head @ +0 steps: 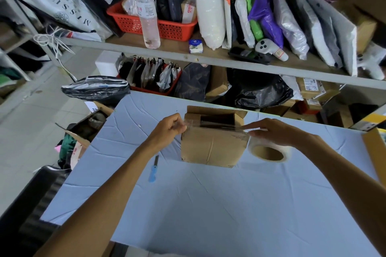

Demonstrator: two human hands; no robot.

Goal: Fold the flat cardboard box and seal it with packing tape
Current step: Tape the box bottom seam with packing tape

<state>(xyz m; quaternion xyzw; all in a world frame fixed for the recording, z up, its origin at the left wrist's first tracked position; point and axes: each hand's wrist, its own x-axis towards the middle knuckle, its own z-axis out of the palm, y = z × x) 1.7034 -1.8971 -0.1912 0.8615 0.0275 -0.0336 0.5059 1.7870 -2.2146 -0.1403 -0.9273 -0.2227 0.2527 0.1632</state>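
In the head view, the cardboard box (211, 144) is seen standing near the far edge of the table (208, 215), about midway along it, on a pale blue cover. It has been opened out into shape. Its top is not yet closed: a dark interior is visible between raised flaps.

A strip of clear tape (219, 126) is stretched across the top of the box, close to its near wall. Its free end is pinched by the left hand (169, 129), whose fingers are curled tight at the box's upper left corner. The tape roll (269, 151) is held by the right hand (271, 131) just beside the box's right wall, with the fingers draped over the rim and bent around it. Whether the strip already touches the cardboard cannot be told.

A blue-handled knife (153, 170) lies on the table toward the left edge, apart from the box.

The box is judged to be light and probably empty, so it could easily be pushed along the cover. Its walls should be fairly stiff, while the flaps are likely to spring back. It would best be steadied by pressing down on the flaps or at a top corner. The tape is thin and clingy and should be kept taut, or it may be spoiled by folding onto itself.
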